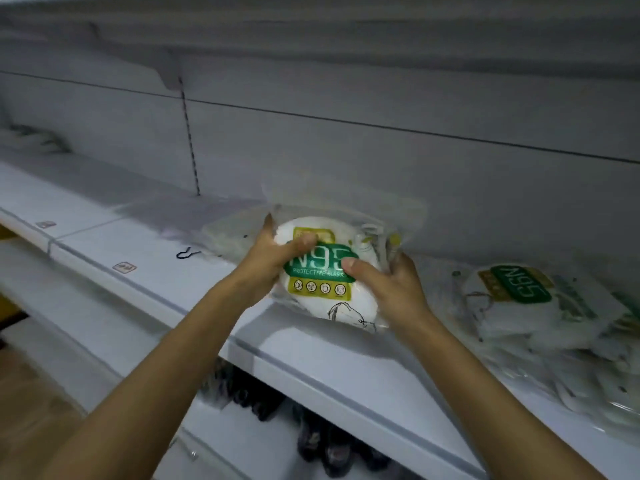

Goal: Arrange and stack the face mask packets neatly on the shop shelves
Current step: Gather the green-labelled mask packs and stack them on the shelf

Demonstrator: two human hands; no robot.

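A clear N95 mask packet (323, 292) with a green and yellow label and a white mask inside is held upright just above the white shelf (138, 271). My left hand (273, 256) grips its left side, thumb on the label. My right hand (384, 282) grips its right side, thumb on the front. More packets seem bunched behind it in the same grasp. A loose pile of similar packets (526, 306) lies on the shelf to the right, its top packet's label turned sideways. Another flat packet (228, 233) lies behind my left hand.
A small black wire hook (187, 253) lies on the shelf to the left of my hands. Price tags (124, 267) sit on the shelf's front edge. Dark items (311, 434) stand on the lower shelf below. A slotted upright (189, 140) runs down the grey back panel.
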